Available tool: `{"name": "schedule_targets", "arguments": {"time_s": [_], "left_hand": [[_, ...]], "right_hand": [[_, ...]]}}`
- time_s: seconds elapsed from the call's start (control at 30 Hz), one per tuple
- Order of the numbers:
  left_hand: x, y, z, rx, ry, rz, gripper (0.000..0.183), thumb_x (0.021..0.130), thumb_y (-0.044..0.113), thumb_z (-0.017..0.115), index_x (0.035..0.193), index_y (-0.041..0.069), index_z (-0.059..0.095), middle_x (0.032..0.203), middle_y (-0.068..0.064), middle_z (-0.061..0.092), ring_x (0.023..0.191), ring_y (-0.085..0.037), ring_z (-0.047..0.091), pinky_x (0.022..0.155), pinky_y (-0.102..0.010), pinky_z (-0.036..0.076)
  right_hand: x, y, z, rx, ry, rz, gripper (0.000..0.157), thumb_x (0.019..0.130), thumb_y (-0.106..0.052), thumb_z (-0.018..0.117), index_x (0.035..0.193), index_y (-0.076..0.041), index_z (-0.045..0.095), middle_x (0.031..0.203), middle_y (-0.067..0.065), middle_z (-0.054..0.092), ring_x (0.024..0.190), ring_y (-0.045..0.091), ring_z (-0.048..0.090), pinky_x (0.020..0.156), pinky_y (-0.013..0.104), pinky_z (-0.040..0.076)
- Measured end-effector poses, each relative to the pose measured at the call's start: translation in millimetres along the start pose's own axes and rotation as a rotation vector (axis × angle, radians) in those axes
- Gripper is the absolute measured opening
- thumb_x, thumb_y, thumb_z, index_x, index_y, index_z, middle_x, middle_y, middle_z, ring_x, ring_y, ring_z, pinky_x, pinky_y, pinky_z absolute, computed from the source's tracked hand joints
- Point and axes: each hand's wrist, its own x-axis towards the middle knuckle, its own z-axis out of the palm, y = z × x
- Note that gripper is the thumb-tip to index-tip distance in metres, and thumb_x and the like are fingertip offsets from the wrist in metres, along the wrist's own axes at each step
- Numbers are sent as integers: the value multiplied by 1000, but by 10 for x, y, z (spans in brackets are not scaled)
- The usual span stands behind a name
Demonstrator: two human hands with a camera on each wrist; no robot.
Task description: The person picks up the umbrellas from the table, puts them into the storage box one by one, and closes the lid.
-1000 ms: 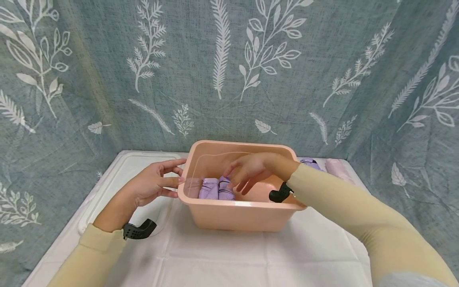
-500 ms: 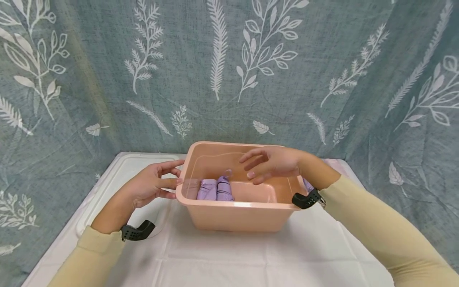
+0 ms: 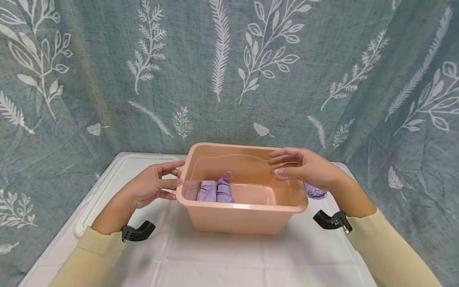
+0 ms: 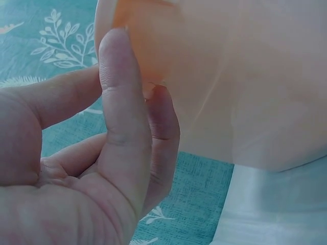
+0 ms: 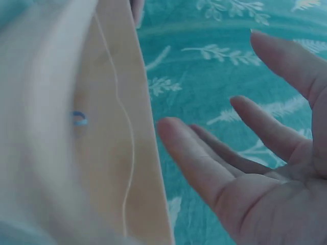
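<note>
In the head view a peach plastic bin (image 3: 244, 217) stands on the white-covered table. Two rolled purple bundles lie side by side at its left end: a squat one (image 3: 207, 191) and a longer one with dark bands and a loop (image 3: 224, 191), much like a folded umbrella. My left hand (image 3: 154, 185) touches the bin's left end at the rim with thumb and relaxed fingers; the left wrist view shows a fingertip (image 4: 120, 56) against its wall. Above the right rim hovers my right hand (image 3: 310, 167), fingers loosely spread, holding nothing. It partly hides the bin's right corner.
Under my left arm lies a flat white lid (image 3: 107, 187) on the table (image 3: 201, 259). Another purple bundle (image 3: 315, 192) sits outside the bin at the right, partly hidden. A patterned green-blue curtain (image 3: 201, 79) closes off the back and sides.
From over the purple bundles inside the bin, my right hand has lifted and moved right to the right rim, leaving both bundles behind. My left hand stays at the left rim.
</note>
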Motion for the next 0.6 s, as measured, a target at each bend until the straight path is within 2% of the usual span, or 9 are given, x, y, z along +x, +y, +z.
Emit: {"name": "schedule_targets", "arguments": {"time_s": [0.13, 0.27, 0.47, 0.6], "left_hand": [[0, -4, -3, -2, -3, -1, 79, 97, 8, 70, 163, 10, 27, 118, -6, 52, 88, -13, 70, 75, -32, 65], [4, 7, 7, 3, -5, 0, 80, 97, 8, 70, 163, 10, 27, 120, -7, 51, 88, -14, 70, 75, -32, 65], [12, 7, 12, 3, -6, 3, 80, 97, 7, 70, 163, 10, 27, 119, -8, 51, 88, -14, 70, 74, -32, 65], [8, 5, 6, 0, -2, 2, 80, 96, 7, 71, 163, 9, 27, 118, -6, 51, 88, -13, 70, 75, -32, 65]], "right_hand": [[-183, 161, -22, -4, 118, -95, 47, 98, -7, 68, 142, 3, 53, 135, 7, 65, 120, 23, 69, 100, 38, 58], [-388, 319, -70, 82, 213, -235, 37, 100, 1, 61, 137, 4, 57, 130, 3, 67, 118, 19, 70, 98, 37, 59], [-637, 539, -176, 221, 246, -448, 36, 102, 13, 46, 137, 7, 55, 129, 6, 68, 116, 22, 71, 99, 35, 59], [-777, 684, -219, 267, 249, -501, 39, 103, 16, 41, 139, 7, 53, 131, 8, 67, 117, 21, 70, 99, 34, 59]]}}
